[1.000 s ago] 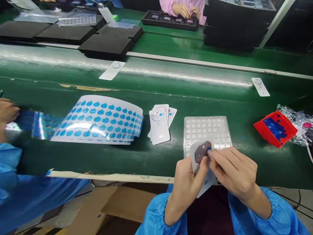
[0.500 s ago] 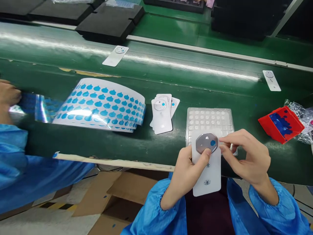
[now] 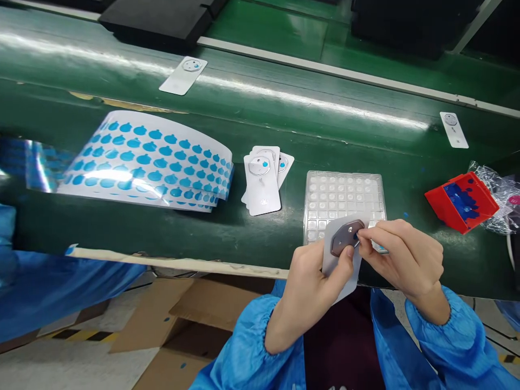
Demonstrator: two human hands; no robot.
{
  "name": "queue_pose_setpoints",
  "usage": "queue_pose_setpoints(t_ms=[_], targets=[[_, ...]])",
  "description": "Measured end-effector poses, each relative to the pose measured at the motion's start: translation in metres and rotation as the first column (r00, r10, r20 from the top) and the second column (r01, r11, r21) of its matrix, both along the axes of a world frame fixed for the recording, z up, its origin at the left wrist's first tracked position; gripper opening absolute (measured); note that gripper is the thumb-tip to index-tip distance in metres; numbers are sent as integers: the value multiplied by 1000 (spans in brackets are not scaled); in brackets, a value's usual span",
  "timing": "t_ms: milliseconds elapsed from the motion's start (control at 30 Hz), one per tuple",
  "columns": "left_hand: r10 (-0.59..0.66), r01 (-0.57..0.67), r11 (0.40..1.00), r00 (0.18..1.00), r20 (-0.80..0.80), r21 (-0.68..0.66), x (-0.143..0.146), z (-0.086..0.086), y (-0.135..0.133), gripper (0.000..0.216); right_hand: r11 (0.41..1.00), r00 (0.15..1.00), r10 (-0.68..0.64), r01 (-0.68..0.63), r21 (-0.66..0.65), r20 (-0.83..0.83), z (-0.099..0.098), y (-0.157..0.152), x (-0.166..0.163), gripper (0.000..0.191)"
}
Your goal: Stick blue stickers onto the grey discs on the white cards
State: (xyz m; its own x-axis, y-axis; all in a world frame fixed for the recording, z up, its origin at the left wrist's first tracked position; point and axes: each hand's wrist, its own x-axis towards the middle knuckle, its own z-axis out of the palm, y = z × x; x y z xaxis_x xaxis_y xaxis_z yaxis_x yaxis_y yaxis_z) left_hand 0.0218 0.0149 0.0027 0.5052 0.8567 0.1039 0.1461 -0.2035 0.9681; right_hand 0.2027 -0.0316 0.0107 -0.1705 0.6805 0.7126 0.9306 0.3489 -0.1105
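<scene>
My left hand (image 3: 314, 287) grips a white rounded panel (image 3: 347, 290), thumb on its front and fingers behind. The panel is tilted and carries a grey octagonal lens plate (image 3: 343, 238) with small holes near its upper end. At the plate's right side, the thumb and forefinger of my right hand (image 3: 406, 257) pinch together on a small blue sticker (image 3: 356, 235), which the fingertips partly cover. Beneath and behind the panel lies a clear plastic tray (image 3: 341, 189) with rows of small pale round pieces. Similar white panels (image 3: 263, 189) lie in a loose overlapping stack to the left.
A curled sheet of blue stickers (image 3: 150, 162) lies at left. Single panels rest on the green belt (image 3: 284, 103) at left (image 3: 181, 81) and right (image 3: 455, 132). A red box (image 3: 442, 203) with blue bits sits beside crumpled clear plastic (image 3: 483, 173). Black trays (image 3: 158, 21) stand behind.
The panel has turned and tilted in my left hand. My right fingertips have moved left from its edge onto the blue sticker. The co-worker's hand at far left has gone from view.
</scene>
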Motion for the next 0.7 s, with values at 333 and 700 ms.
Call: queue_pose_setpoints(t_ms=[333,700], targets=[[-9,12,999,998,62,-48,4,6,-2,37,996,998,56,-59,62,39,-1,-4,3,17],[-3,5,999,997,73,-32,4,4,-5,35,993,996,90,-89,81,-4,-2,-2,3,16]])
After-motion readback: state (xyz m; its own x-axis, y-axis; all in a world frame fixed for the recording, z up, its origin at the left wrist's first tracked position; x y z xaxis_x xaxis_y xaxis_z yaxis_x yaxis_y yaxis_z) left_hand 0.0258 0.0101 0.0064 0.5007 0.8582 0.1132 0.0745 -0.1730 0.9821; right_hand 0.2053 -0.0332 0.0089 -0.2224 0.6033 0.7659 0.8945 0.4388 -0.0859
